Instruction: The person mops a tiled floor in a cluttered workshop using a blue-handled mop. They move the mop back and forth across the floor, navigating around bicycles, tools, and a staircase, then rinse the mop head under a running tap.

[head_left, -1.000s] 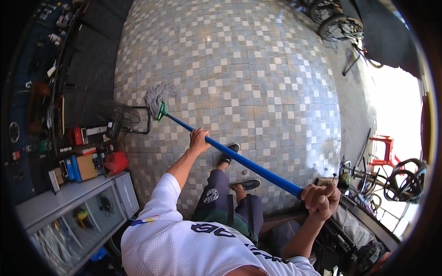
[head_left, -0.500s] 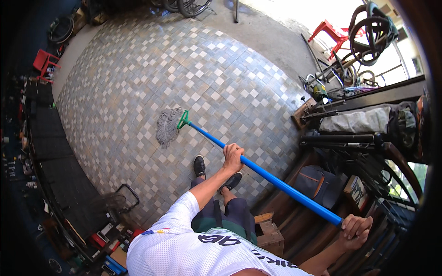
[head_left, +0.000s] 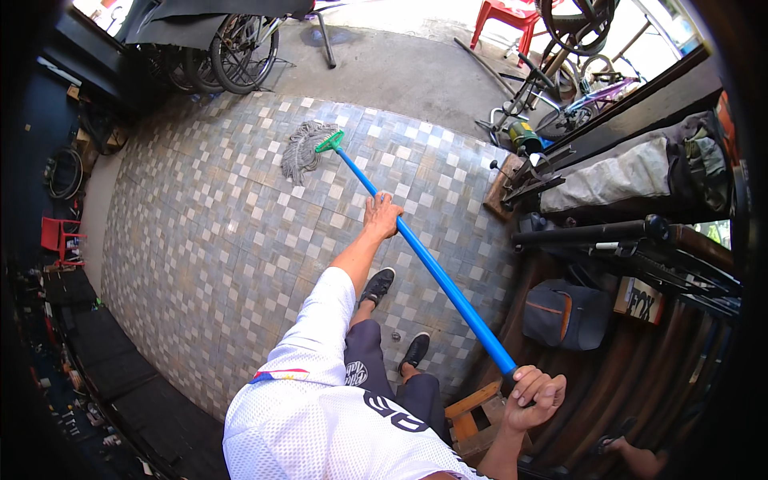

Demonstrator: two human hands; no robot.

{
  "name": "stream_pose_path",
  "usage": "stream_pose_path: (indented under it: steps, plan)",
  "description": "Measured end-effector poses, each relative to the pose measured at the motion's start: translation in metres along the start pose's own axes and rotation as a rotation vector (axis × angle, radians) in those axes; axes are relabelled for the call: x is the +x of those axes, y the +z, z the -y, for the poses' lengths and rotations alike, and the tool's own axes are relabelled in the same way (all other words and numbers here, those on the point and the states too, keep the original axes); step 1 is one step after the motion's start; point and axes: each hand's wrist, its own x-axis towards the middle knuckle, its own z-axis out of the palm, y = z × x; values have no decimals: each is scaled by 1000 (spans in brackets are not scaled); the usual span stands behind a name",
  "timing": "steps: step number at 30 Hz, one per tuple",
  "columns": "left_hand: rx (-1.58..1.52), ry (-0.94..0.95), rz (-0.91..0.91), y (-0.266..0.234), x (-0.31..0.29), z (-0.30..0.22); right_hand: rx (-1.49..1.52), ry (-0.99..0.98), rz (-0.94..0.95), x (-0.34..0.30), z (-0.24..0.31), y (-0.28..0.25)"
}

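I hold a mop by its long blue handle (head_left: pixel 454 292), which slants from the lower right up to the far middle of the floor. My left hand (head_left: pixel 382 216) is closed around the middle of the handle, with the arm stretched forward. Around the dark top end of the handle, my right hand (head_left: pixel 534 396) is wrapped at the lower right. A green clamp (head_left: pixel 329 142) joins the handle to the grey string mop head (head_left: pixel 302 152). The strings lie spread on the tiled floor (head_left: pixel 216 232), near its far edge.
Bicycles (head_left: pixel 240 52) stand at the far left, beyond the tiles. A red chair (head_left: pixel 508 24) and bike parts (head_left: pixel 552 100) are at the far right. To the right, a grey bag (head_left: pixel 565 314) lies near a wooden stool (head_left: pixel 474 412). Black mats (head_left: pixel 120 352) line the left side.
The mop head has moved farther away across the tiles, with both hands still on the handle. My feet have shifted, and the view has turned.
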Motion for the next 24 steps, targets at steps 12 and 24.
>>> stream_pose_path:
  steps: [12, 24]
  plan:
    - [17, 274, 67, -21, 99, -84, -76, 9, -275, 92, 19, -15]
    - [-318, 903, 197, -7, -10, -323, -457, -160, -610, 7, 215, 19]
